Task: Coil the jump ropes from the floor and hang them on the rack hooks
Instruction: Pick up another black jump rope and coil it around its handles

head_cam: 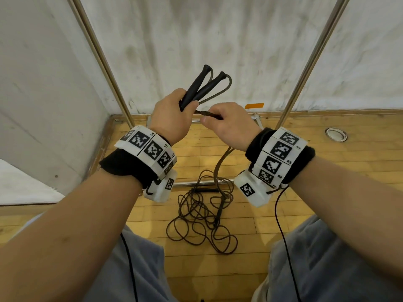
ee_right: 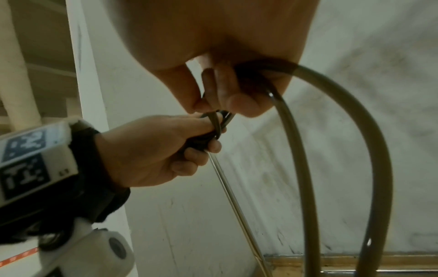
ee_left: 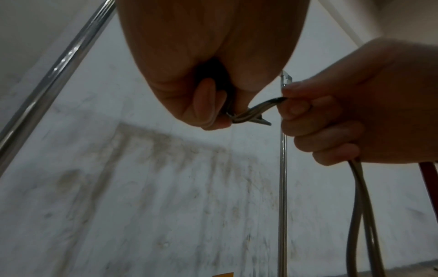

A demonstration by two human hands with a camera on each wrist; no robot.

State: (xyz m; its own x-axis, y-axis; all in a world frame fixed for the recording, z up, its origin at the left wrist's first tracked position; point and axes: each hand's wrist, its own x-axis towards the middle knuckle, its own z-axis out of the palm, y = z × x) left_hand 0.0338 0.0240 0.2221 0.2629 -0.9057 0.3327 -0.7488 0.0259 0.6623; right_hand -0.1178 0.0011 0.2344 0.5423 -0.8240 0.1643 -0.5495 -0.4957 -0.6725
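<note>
Head view: left hand (head_cam: 169, 118) grips both black jump-rope handles (head_cam: 201, 88), pointing up; right hand (head_cam: 229, 124) pinches the brown cord (head_cam: 207, 113) just beside it, the rest tangled on the wooden floor (head_cam: 327, 171) between the rack poles (head_cam: 102, 55). Left wrist view: right-hand fingers (ee_left: 315, 131) curl round doubled cord. Right wrist view: cord loops down from the right fist.

Matt black handles (head_cam: 199, 89); glossy rope (ee_right: 308, 168); shiny metal rack poles (head_cam: 102, 59); varnished wood floor (head_cam: 283, 214).
</note>
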